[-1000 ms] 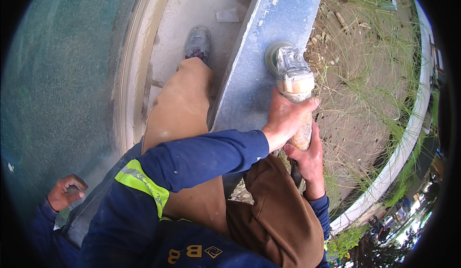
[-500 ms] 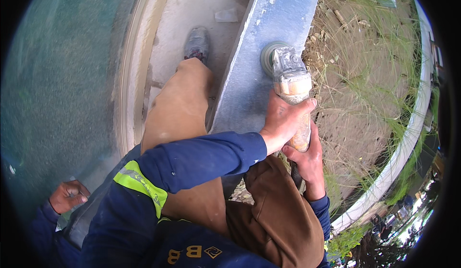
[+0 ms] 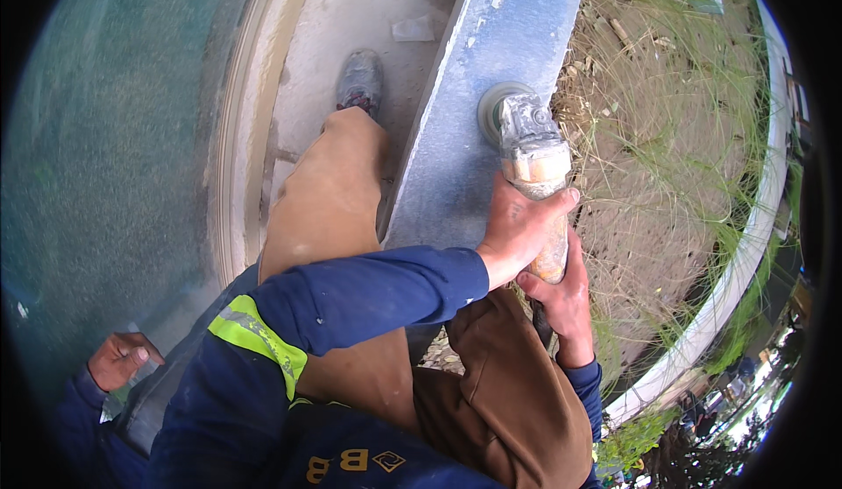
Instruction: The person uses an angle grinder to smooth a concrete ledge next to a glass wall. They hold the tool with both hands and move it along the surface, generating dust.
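A dusty, worn angle grinder [image 3: 537, 161] lies over the right edge of a long blue-grey stone slab [image 3: 447, 186]. Its round disc [image 3: 491, 114] rests flat against the slab's top, partly covered by the gear head. My left hand [image 3: 517, 226] wraps around the grinder's body just behind the head, thumb pointing right. Behind it, my right hand [image 3: 566, 300] grips the rear end of the same tool from the right and below. Some fingers of both hands are hidden by the grinder.
Left of the slab runs a dusty concrete strip [image 3: 307, 77] with my shoe [image 3: 360, 81] on it. A beige frame [image 3: 250, 94] borders a dark green pane [image 3: 114, 156]. Grassy soil [image 3: 658, 138] and a white curved curb [image 3: 741, 261] lie right. Another person's hand [image 3: 121, 362] shows lower left.
The grinder has slid slightly toward me along the slab, both hands moving with it and keeping their hold. The other person's hand at lower left has shifted a little.
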Tool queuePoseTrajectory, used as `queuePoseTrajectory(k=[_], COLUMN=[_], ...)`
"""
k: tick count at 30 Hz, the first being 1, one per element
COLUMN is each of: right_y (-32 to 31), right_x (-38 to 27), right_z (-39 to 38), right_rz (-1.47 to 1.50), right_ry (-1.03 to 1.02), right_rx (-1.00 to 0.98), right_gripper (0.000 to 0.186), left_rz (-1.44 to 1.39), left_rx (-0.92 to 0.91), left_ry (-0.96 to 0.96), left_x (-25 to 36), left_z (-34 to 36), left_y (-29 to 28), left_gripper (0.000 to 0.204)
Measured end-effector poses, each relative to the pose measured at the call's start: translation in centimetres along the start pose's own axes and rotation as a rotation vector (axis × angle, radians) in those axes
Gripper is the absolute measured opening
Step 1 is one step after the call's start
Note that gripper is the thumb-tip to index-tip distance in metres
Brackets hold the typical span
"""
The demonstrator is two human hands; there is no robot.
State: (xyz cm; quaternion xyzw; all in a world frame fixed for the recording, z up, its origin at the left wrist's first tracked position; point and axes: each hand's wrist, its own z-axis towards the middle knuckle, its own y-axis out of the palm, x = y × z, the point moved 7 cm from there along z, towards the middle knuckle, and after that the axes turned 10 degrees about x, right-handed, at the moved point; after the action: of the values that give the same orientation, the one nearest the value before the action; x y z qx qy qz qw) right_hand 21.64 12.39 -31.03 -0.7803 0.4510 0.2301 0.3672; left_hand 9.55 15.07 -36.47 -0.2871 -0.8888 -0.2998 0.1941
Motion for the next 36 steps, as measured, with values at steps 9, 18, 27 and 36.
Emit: queuePoseTrajectory(k=[9,18,27,36], right_y=[-0.3,-0.2,-0.8,-0.1], right_x=[1.2,0.7,1.4,0.6], right_z=[-1.0,-0.5,-1.1,-0.1], right_rz=[0.043,0.017,0.074,-0.021], right_ry=[0.008,0.031,0.016,0.001], right_rx=[-0.021,-0.029,-0.016,-0.104], right_gripper=[0.095,0.097,0.095,0.096], left_rz=[0.041,0.029,0.072,0.009], left_rx=[0.032,0.08,0.039,0.098], left_ry=[-0.008,0.025,-0.005,0.015], left_x=[-1.3,-0.5,-1.7,-0.3], left_z=[-1.0,-1.1,-1.0,-1.1], left_y=[-0.9,-0.7,-0.5,-1.3], left_gripper=[0.057,0.048,0.054,0.056])
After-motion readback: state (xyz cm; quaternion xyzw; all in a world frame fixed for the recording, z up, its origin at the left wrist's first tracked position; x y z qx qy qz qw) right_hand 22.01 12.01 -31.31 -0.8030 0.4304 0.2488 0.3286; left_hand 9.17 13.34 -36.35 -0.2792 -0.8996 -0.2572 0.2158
